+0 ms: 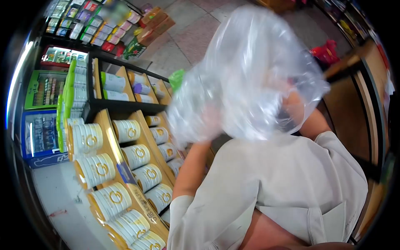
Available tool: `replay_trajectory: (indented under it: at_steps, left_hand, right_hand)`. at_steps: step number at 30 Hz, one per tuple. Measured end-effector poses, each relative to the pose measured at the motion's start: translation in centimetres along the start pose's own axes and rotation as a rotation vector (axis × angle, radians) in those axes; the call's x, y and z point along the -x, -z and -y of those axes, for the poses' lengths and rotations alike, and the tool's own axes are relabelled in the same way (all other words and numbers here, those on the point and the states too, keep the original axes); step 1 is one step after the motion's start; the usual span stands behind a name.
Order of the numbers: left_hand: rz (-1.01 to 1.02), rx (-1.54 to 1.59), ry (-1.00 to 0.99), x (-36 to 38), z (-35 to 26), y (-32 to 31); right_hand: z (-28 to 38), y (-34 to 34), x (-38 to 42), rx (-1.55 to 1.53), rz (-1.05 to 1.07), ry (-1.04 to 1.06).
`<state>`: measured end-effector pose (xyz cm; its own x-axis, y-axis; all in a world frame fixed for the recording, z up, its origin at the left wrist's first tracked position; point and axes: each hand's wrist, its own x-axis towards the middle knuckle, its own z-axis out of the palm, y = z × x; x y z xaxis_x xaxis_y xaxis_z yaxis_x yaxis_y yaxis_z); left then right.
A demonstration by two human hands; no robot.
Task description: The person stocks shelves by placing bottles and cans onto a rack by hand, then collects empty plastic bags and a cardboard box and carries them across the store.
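A large, crumpled clear plastic bag [254, 62] is held up in front of my chest, puffed out and blurred by motion. At its lower left, my left hand [211, 118] is closed on the plastic, its fingers smeared and partly covered by the film. My right hand [293, 104] grips the bag's right side, with folds of plastic over most of its fingers. Whether anything is inside the bag I cannot make out.
White-and-gold cans [96, 171] line tilted wooden shelves [125, 166] at my left. A black-framed rack [89, 108] adjoins them. Cardboard boxes [156, 25] stand on the tiled floor [191, 35]. A red plastic bag [326, 53] and a wooden cabinet [346, 108] are at right.
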<state>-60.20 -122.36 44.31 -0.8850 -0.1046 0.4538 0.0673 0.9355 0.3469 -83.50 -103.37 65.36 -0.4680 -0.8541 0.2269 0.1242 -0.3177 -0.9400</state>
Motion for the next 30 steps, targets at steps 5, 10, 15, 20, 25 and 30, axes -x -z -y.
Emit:
replay_trajectory:
  at_steps: [5,10,15,20,25,30]
  left_hand:
    - [0.611,-0.511,-0.169,-10.6,1.2,-0.1]
    - [0.361,0.065,-0.208,-22.4,-3.4,0.3]
    - [0.389,0.262,-0.39,-28.8,-3.0,1.9]
    - [0.284,0.257,-0.394,-33.1,-1.1,4.6]
    - [0.404,0.142,-0.273,-33.0,4.9,4.3]
    - [0.375,-0.08,-0.094,-35.6,12.0,1.9]
  right_hand:
    - [-3.4,1.6,-8.2,0.238,0.176,-0.018]
    - [-5.4,4.2,-14.0,0.325,0.275,0.003]
    - [-7.6,9.2,-17.6,0.4,0.21,0.003]
    - [-11.0,18.4,-21.4,0.582,-0.079,-0.077]
    - [-13.1,30.1,-23.8,0.824,-0.434,-0.191]
    - [-13.5,37.7,-25.0,1.004,-0.627,-0.301]
